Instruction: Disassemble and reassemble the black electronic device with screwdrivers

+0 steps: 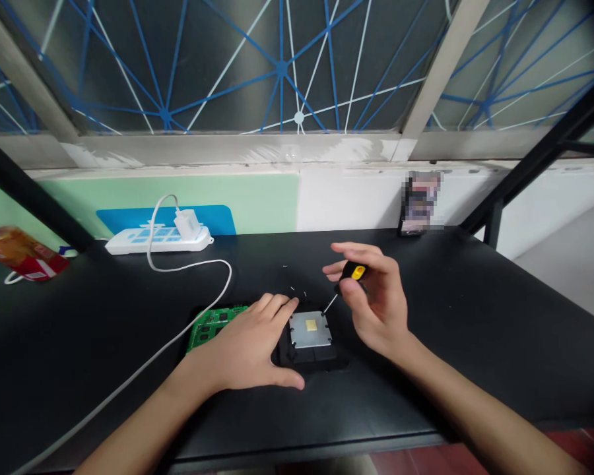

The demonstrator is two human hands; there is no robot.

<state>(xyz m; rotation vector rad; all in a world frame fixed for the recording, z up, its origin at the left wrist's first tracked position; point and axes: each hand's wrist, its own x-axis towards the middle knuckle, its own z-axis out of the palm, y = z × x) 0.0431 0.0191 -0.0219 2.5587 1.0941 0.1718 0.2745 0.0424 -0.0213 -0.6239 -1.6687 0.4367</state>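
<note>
My right hand (376, 297) grips a black and yellow screwdriver (359, 272), whose thin shaft slants down to the upper right corner of a square silver metal plate (319, 334). A pale yellow pad sits in the middle of that plate, and the plate lies in a black casing (317, 363). My left hand (247, 343) rests over the casing's left side with its fingers stretched and the thumb apart. Partly hidden under that hand is a green circuit board (208, 326). Several small screws (292, 288) lie on the table just beyond the casing.
A white cable (188, 320) runs across the black table (465, 356) from a charger (187, 224) plugged into a white power strip (129, 241). On the left lies a bottle with a red label (34, 257). A phone-like object (420, 203) leans on the back wall.
</note>
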